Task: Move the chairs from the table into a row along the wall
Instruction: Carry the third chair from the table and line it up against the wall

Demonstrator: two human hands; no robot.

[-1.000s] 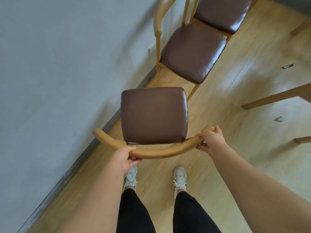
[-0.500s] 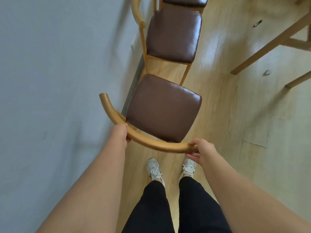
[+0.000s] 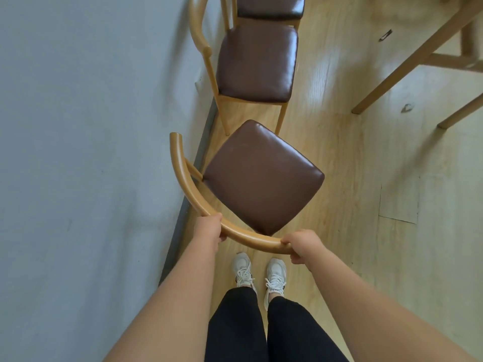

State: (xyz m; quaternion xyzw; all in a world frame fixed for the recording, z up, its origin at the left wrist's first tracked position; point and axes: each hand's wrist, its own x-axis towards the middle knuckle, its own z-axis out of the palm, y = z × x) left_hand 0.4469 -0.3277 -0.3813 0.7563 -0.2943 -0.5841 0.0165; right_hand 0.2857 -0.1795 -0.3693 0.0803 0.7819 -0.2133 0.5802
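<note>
A wooden chair [image 3: 261, 176] with a brown padded seat stands right in front of me, turned at an angle to the grey wall [image 3: 91, 152]. My left hand [image 3: 209, 229] grips its curved backrest near the middle. My right hand [image 3: 300, 245] grips the backrest's right end. Beyond it, a second matching chair [image 3: 257, 62] stands with its back against the wall, and a third chair [image 3: 270, 6] shows partly at the top edge, in line behind it.
Wooden table legs [image 3: 407, 64] slant across the upper right over the light wood floor [image 3: 366, 178]. A small dark object [image 3: 385, 35] and a small scrap [image 3: 407, 107] lie on the floor near them. My feet in white shoes [image 3: 258, 273] stand just behind the chair.
The chair in my hands has turned, its backrest swinging toward the wall, and it has moved closer to the second chair. My view has swung to look along the wall.
</note>
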